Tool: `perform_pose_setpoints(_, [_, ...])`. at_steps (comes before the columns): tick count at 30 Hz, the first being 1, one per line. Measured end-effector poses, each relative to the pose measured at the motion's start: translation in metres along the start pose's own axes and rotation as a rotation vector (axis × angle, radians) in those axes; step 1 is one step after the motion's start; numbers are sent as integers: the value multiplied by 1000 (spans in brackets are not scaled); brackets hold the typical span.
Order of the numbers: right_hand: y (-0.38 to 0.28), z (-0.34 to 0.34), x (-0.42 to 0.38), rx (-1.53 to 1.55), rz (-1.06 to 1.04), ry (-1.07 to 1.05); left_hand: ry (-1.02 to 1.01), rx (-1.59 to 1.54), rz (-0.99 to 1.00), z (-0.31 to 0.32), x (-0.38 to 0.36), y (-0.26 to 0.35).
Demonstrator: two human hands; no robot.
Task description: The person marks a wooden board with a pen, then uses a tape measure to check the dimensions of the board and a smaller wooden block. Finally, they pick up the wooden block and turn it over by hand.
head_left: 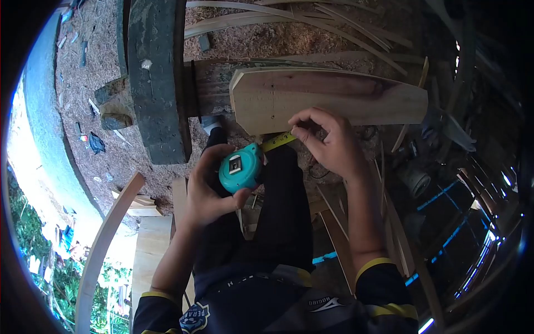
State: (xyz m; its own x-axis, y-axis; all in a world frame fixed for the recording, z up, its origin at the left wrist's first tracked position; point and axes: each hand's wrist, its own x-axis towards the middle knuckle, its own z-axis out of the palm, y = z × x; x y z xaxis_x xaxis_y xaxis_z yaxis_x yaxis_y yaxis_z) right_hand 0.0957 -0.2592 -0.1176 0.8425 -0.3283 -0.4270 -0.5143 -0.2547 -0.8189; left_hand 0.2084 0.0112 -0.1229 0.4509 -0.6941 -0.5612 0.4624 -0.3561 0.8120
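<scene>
A teal tape measure (pixel 243 168) with a metal belt clip lies in my left hand (pixel 204 192), the fingers and thumb wrapped round its case. From it a short length of yellow blade (pixel 277 142) runs up and to the right. My right hand (pixel 329 142) pinches the end of that blade between thumb and fingertips. Just beyond both hands, a pale shaped wooden board (pixel 328 103) with a darker reddish streak and two small dark marks rests on a bench beam. The blade passes close to the board's near edge.
A thick dark timber (pixel 157 78) stands left of the board. Long thin wood strips (pixel 289 18) lie on the shavings-covered ground behind it. A curved plank (pixel 105 250) rises at the lower left, and more planks (pixel 339 250) lean at the lower right.
</scene>
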Motion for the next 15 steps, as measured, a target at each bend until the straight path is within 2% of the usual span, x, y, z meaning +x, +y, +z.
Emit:
perform_pose_setpoints(2, [3, 8, -10, -33, 4, -32, 160, -64, 14, 1, 4, 0])
perform_pose_setpoints(3, [12, 16, -18, 141, 66, -18, 200, -103, 28, -1, 14, 6])
perform_pose_setpoints(4, [22, 26, -24, 315, 126, -7, 284, -104, 139, -5, 30, 7])
perform_pose_setpoints(5, [27, 38, -31, 389, 138, 24, 259, -35, 249, -14, 50, 11])
perform_pose_setpoints(8, [32, 61, -42, 450, 234, 77, 151, 4, 306, -9, 107, 46])
perform_pose_setpoints(10, [48, 79, -42, 443, 190, 155, 74, 36, 289, -6, 139, 53])
perform_pose_setpoints(12, [57, 90, -39, 437, 135, 259, -16, 249, 423, -1, 164, 52])
perform_pose_setpoints(15, [59, 111, -40, 444, 33, 398, -55, 231, 466, 6, 177, 46])
